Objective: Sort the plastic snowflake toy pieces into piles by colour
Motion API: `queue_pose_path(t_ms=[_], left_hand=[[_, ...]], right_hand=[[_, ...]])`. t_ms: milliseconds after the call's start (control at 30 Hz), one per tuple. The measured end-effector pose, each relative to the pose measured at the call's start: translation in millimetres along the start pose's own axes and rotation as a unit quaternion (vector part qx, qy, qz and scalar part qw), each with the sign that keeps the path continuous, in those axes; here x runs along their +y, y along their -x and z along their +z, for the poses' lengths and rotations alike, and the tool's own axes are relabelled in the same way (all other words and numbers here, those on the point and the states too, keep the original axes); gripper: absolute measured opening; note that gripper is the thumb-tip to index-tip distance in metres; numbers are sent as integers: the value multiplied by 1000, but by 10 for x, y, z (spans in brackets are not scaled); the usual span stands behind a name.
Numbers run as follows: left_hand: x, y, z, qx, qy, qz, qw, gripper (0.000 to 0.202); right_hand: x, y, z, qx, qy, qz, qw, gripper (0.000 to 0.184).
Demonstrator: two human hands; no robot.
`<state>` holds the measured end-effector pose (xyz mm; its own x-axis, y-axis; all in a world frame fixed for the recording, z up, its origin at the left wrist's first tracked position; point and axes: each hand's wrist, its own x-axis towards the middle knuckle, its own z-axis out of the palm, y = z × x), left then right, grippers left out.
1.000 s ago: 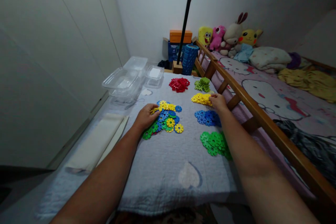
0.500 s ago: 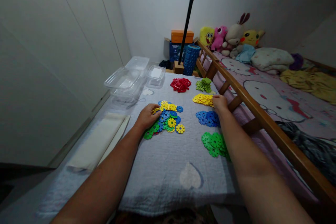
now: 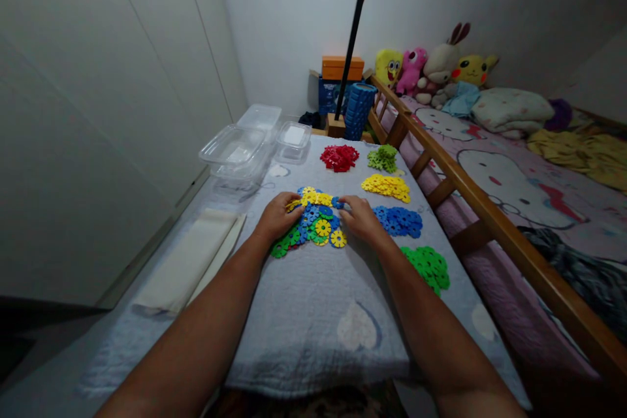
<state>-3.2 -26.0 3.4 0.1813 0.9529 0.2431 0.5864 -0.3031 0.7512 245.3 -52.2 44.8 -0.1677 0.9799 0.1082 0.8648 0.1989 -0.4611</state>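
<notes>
A mixed pile of plastic snowflake discs in blue, green and yellow lies mid-table. At its left edge is my left hand, its thumb and fingers closed around some yellow discs. My right hand reaches the pile's right side, thumb and forefinger apart beside a blue disc; whether they touch it is unclear. Sorted heaps lie to the right: yellow discs, blue discs and green discs, the last two partly behind my right arm.
Red pieces and light green pieces form heaps at the far end. Clear plastic boxes and a folded cream cloth lie on the left. A wooden bed rail borders the table's right side.
My right hand has left the yellow heap and moved left to the mixed pile. My left hand stays at the pile with the yellow discs.
</notes>
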Motion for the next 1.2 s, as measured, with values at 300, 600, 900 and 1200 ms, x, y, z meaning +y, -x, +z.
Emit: queue_pose_path(t_ms=[300,600,900,1200], left_hand=[[-19,-9,2,-5,-2,7,1000,43],[-15,-7,-4,-2,-6,3,1000,41],[17,6,-14,-5,-4,2,1000,43],[11,2,-11,1,-7,4,1000,40]], right_hand=[[-61,1,134,-24,120,15,992,37],[-114,27,64,-12,176,21,984,30],[442,120,-479,97,62,91,989,30],[948,263,-639,151,32,173,973,25]])
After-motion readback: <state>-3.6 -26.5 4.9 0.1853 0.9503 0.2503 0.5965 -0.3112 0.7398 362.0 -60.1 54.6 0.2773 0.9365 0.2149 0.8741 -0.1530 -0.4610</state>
